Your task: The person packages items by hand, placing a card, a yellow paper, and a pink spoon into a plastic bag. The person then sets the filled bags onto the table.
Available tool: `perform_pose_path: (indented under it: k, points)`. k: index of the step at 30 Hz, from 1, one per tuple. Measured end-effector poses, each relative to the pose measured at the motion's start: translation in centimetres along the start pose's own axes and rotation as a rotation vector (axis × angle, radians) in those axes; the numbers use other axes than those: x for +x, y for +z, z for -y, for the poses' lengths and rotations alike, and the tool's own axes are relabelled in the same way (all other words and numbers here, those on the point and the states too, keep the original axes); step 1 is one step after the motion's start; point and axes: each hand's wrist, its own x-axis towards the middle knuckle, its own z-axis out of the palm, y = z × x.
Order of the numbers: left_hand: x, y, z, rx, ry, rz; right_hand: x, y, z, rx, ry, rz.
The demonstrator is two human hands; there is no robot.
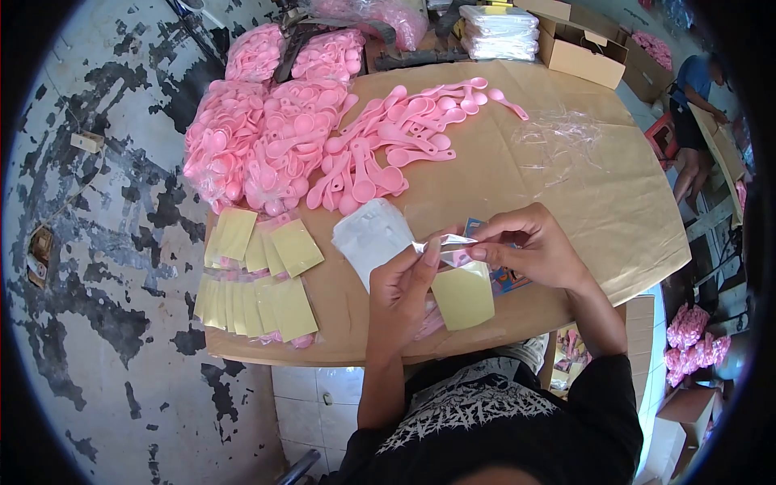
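My left hand (pixel 404 289) and my right hand (pixel 529 246) pinch the top edge of a clear plastic bag from both sides, above the table's front edge. A yellow card (pixel 463 296) hangs in the bag, with something pink beside it. White plastic bags (pixel 372 234) lie stacked just behind my left hand. Partly hidden under my right hand is a blue printed sheet (pixel 508 280). Further left, yellow cards in bags (pixel 297 246) lie in two overlapping rows, with pink pieces at their edges. Loose pink spoons (pixel 404 129) are heaped behind the white bags.
Bulging bags of pink spoons (pixel 275 133) stand at the back left. Clear plastic scraps (pixel 566 137) lie on the brown-covered table (pixel 614 206). An open cardboard box (pixel 584 55) and packed plastic bags (pixel 499 34) are at the back. Another person (pixel 697 121) sits far right.
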Motion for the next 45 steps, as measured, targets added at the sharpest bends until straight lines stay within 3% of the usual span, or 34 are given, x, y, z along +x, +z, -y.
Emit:
perform_pose_path:
  k: [4,13,18,20,22,24,26,29,32,34,35,38,41,44,45]
  points:
    - [0.1,0.0,0.3,0.126,0.117,0.085,0.0,-0.3,0.6,0.020,0.008,-0.013]
    - [0.2,-0.9,0.8,0.222,0.105,0.152,0.3,-2.6,-0.9,-0.397,-0.471,0.103]
    - [0.6,-1.5,1.4,0.269,0.267,0.193,0.3,-2.7,-1.0,-0.457,-0.488,0.086]
    - [0.6,-1.5,1.6,0.291,0.264,0.163,0.3,-2.8,-1.1,-0.487,-0.502,0.077]
    - [0.1,-0.7,1.5,0.337,0.120,0.079,0.4,-3.3,-1.4,-0.541,-0.528,0.079]
    - [0.1,-0.6,1.5,0.254,0.102,0.076,0.5,-2.7,-1.6,-0.331,-0.402,-0.084]
    - [0.0,-0.7,1.5,0.236,0.105,0.077,0.2,-1.7,-1.1,-0.275,-0.267,-0.102]
    - [-0.3,-1.0,1.6,0.248,0.137,0.063,-0.3,-0.1,1.5,-0.426,-0.051,0.063]
    - [-0.7,-1.4,0.0,0.233,0.159,0.073,-0.2,0.3,1.4,-0.404,-0.110,0.081]
    - [-1.3,-1.9,-1.4,0.310,0.158,0.149,0.4,0.7,3.1,-0.509,-0.160,0.203]
    - [-1.8,-2.1,-1.5,0.199,0.107,0.152,0.5,0.9,3.9,-0.560,-0.182,0.262]
    - [-2.3,-4.0,-3.0,0.581,0.230,0.330,1.3,1.7,4.9,-0.590,-0.200,0.365]
    - [-3.3,-4.7,-4.8,0.658,0.022,0.328,2.3,2.5,5.4,-0.590,-0.219,0.439]
    - [-4.8,-6.9,-4.0,0.662,0.128,0.159,2.8,2.7,5.3,-0.651,-0.218,0.357]
    - [-5.3,-7.6,-3.9,0.495,0.145,-0.014,2.9,2.3,4.8,-0.622,-0.211,0.263]
